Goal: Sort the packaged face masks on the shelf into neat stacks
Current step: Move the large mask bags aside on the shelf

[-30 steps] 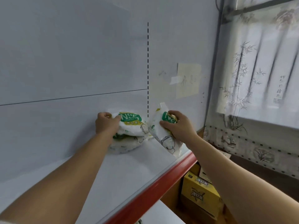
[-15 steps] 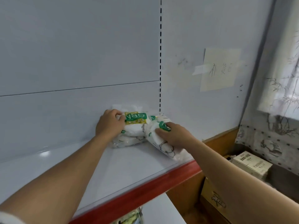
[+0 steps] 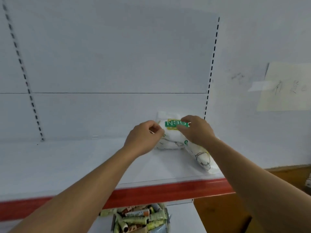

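— Masks [image 3: 171, 138], how many packs do you count?
— One stack [image 3: 165, 145] and one loose pack [image 3: 201, 157]. The stack has a top pack [image 3: 175, 134] with a green N95 label, read upside down, and at least one more beneath. The exact number I cannot tell
— And the hands?
— Two, both on the top pack. The left hand [image 3: 143, 137] pinches its left edge with curled fingers. The right hand [image 3: 197, 130] is bent over its right side, fingers by the label, thumb on the near face
— Where does it all sit?
— On the white shelf [image 3: 84, 162], toward its right end, with the stack close to the back panel [image 3: 117, 56]. The loose pack lies tilted just right of the stack, under the right wrist, its near end close to the shelf's front edge
— Further out?
— One red strip [image 3: 151, 192] along the shelf front. Two slotted uprights on the back panel, one at the far left [image 3: 25, 78], one just behind the stack [image 3: 212, 64]. One handwritten note [image 3: 286, 86], taped up at the right. Below, a lower shelf [image 3: 181, 219] with a heap of small printed rolls [image 3: 139, 219], too blurred to count
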The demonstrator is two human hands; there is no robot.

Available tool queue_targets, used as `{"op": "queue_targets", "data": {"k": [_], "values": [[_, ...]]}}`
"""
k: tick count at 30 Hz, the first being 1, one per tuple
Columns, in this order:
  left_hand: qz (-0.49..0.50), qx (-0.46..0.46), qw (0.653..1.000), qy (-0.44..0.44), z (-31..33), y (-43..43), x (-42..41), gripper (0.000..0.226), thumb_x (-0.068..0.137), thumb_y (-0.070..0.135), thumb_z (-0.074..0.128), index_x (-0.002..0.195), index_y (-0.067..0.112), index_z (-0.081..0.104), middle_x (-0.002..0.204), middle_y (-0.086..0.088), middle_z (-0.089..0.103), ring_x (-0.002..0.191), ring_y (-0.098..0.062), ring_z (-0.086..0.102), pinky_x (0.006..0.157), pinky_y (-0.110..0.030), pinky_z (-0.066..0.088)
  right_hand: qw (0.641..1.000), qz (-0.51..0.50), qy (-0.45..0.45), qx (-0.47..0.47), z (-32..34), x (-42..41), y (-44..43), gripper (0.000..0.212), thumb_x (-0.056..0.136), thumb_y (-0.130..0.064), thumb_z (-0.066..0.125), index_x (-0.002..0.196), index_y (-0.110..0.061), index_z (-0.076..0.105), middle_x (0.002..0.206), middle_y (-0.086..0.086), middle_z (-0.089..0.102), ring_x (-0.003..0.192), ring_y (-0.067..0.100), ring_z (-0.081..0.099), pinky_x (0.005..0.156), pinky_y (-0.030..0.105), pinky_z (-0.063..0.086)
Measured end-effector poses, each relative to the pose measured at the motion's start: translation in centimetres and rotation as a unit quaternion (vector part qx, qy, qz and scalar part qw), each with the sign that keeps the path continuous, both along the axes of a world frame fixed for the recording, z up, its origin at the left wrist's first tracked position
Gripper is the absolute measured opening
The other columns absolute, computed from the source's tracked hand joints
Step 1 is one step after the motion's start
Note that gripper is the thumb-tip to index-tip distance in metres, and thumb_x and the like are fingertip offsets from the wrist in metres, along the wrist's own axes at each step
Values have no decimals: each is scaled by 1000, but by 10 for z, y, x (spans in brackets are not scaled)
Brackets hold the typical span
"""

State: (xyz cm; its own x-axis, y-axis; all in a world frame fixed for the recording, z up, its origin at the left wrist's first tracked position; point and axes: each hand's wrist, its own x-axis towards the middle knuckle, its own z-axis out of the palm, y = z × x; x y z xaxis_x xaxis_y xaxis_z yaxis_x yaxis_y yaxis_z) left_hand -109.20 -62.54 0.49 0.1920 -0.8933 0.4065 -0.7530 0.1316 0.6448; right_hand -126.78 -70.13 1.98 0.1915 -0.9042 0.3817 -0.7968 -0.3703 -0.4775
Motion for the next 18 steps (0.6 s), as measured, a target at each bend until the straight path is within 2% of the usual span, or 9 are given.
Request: {"op": "queue_targets", "data": {"k": [5, 10, 15, 18], "values": [[64, 4, 998, -14, -1, 56, 42, 8, 89, 44, 61, 88, 36, 63, 88, 22, 65, 86, 1, 61, 80, -26, 50, 994, 51, 51, -76, 10, 67, 13, 38, 92, -39, 54, 127, -26, 60, 129, 2, 59, 119, 26, 53, 99, 36, 42], [164, 24, 981, -102, -3, 134, 110, 13, 92, 47, 56, 101, 38, 61, 100, 24, 62, 94, 1, 58, 80, -24, 45, 986, 159, 32, -25, 16, 170, 52, 40, 91, -42, 55, 129, -30, 58, 131, -4, 57, 119, 20, 55, 95, 34, 44], [284, 56, 943, -164, 3, 234, 202, 19, 94, 47, 52, 109, 38, 59, 109, 22, 60, 101, -3, 57, 77, -23, 38, 959, 283, 21, -6, 17, 293, 129, 42, 91, -43, 56, 132, -30, 56, 133, -8, 58, 118, 17, 56, 92, 31, 44], [345, 81, 914, -197, 6, 302, 257, 23, 94, 47, 52, 112, 35, 60, 111, 20, 60, 101, -5, 57, 75, -24, 36, 942, 335, 25, -4, 20, 364, 189, 43, 91, -42, 56, 132, -30, 55, 133, -8, 58, 118, 18, 55, 95, 33, 45]]}}
